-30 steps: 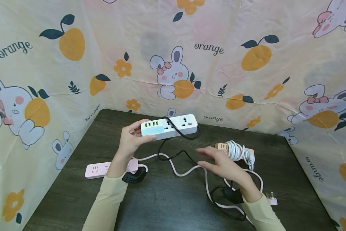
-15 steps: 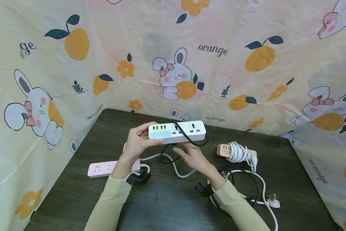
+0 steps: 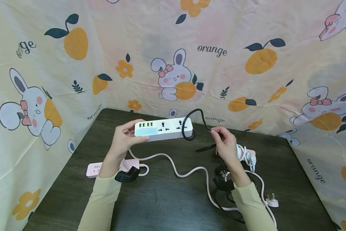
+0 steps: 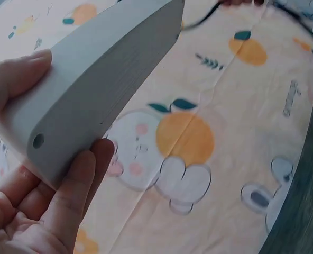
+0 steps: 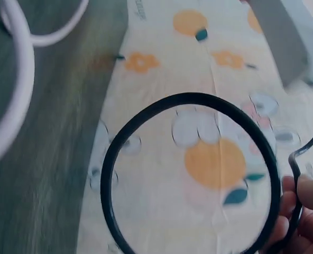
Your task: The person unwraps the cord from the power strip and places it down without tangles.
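A white power strip (image 3: 164,129) with green USB ports is held above the table in my left hand (image 3: 122,142), thumb along its near side and fingers behind its left end. In the left wrist view, the thumb and fingertips grip the end of the strip (image 4: 88,79). My right hand (image 3: 226,146) pinches the strip's black cord (image 3: 203,116) between thumb and fingers, to the right of the strip. One loop of this cord still circles the strip's right end. In the right wrist view, a wide loop of the black cord (image 5: 110,174) hangs beside the fingers.
On the dark table (image 3: 167,199), a pink power strip (image 3: 93,170) lies under my left forearm. Its pale cord (image 3: 184,175) snakes right, towards a plug (image 3: 272,201). An orange power strip wrapped in white cord (image 3: 246,155) sits behind my right hand. Patterned cloth (image 3: 126,38) hangs behind.
My right hand has moved from under the strip to its right, drawing out the black cord. The left hand and strip have shifted slightly left.
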Motion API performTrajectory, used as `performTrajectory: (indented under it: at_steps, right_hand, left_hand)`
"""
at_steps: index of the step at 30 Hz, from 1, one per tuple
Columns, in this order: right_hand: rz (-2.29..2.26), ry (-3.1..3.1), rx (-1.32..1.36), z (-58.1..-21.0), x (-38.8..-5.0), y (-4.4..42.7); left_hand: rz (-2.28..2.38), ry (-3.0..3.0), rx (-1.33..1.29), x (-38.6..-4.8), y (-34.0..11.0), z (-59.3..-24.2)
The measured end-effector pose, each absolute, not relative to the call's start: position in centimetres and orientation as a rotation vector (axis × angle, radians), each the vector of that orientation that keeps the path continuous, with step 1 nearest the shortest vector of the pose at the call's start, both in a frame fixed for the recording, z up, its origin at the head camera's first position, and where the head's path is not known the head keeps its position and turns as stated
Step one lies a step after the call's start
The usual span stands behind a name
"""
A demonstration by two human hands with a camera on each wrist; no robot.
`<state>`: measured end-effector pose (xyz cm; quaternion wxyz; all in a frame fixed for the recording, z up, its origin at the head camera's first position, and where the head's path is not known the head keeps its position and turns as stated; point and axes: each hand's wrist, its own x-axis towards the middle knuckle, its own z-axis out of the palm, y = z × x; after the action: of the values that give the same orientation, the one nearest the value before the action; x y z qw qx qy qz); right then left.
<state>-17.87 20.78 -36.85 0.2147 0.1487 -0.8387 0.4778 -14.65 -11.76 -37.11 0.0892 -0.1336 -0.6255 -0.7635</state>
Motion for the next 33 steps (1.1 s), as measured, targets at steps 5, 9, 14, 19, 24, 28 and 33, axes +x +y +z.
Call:
performTrajectory:
  at_steps: [5, 9, 14, 19, 24, 28, 33]
  right_hand:
    - [1.312, -2.341, 0.254, -35.8, -17.0, 23.1]
    - [1.225, -2.422, 0.239, -36.7, -17.1, 25.1]
    - [1.026, -2.588, 0.387, -38.0, -16.8, 26.4]
    - [0.863, -2.719, 0.506, -39.0, -16.3, 26.0]
    - [0.775, -2.827, 0.545, -39.9, -15.9, 25.0]
    - [0.874, -2.864, 0.611, -40.8, -15.7, 24.1]
    - [0.933, -2.936, 0.744, -42.1, -15.3, 23.3]
  left_hand:
    - [-2.225, -1.884, -0.296, -14.6, -13.7, -37.5]
    - [-2.174, -1.893, -0.143, -14.6, -15.6, -37.9]
    - [-2.159, -1.878, -0.025, -14.6, -17.8, -38.9]
    - [-2.185, -1.859, 0.095, -14.7, -19.5, -40.2]
    - [-2.158, -1.855, 0.229, -14.9, -20.5, -41.3]
    - [-2.129, -1.882, 0.346, -15.1, -20.9, -42.1]
    - [-2.086, -1.919, 0.537, -15.2, -21.7, -43.1]
